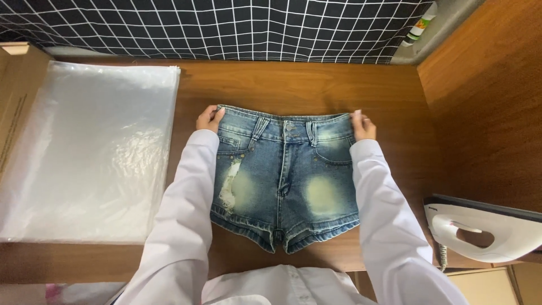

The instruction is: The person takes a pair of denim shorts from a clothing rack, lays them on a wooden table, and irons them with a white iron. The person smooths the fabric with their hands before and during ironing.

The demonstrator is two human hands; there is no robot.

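A pair of faded blue denim shorts [285, 175] lies flat on the brown wooden table [299, 85], waistband away from me. Its front has pale worn patches and a torn spot on the left leg. My left hand [209, 119] pinches the left corner of the waistband. At the waistband's right corner, my right hand [363, 126] grips the fabric. Both of my arms are in white sleeves and run along either side of the shorts.
A stack of clear plastic bags [84, 152] lies on the table to the left, beside a cardboard box edge [14, 96]. A white clothes iron [485, 229] rests at the right. A black-and-white grid cloth [226, 28] hangs behind; a wooden wall [485, 101] stands at right.
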